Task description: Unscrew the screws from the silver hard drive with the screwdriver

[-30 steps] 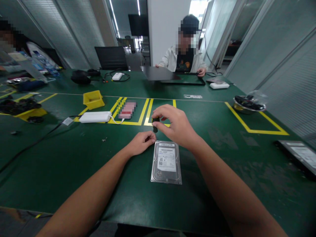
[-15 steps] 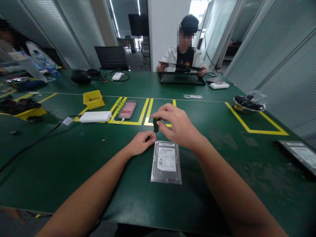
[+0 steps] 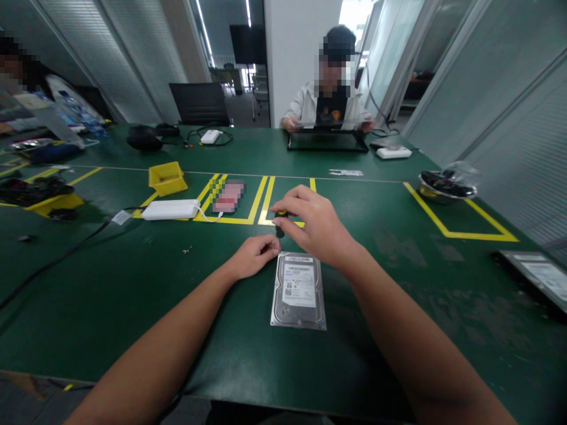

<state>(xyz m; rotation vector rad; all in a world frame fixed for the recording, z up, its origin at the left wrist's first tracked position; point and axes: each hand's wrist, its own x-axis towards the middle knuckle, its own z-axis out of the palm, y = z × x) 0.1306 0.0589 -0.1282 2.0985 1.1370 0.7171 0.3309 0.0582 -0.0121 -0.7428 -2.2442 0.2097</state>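
A silver hard drive (image 3: 299,289) with a white label lies flat on the green table in front of me. My right hand (image 3: 316,227) pinches the black-and-yellow handle of a short screwdriver (image 3: 280,228) between thumb and fingers, upright above the drive's far left corner. The tip is hidden. My left hand (image 3: 256,257) is closed at that same corner, its fingertips pinched together just under the handle. Whatever they grip there is too small to make out.
Loose screws (image 3: 186,250) lie to the left. Beyond are a white power strip (image 3: 171,209), a pink phone (image 3: 228,196) and a yellow bin (image 3: 167,178). Another drive (image 3: 538,277) sits at right, near a bowl of parts (image 3: 447,186). A person (image 3: 330,103) works opposite over a black frame (image 3: 328,141).
My right thumb and fingers have shifted around the screwdriver handle, showing more of its yellow top. My left hand and the drive stay put. The person opposite has lowered a dark panel toward the frame.
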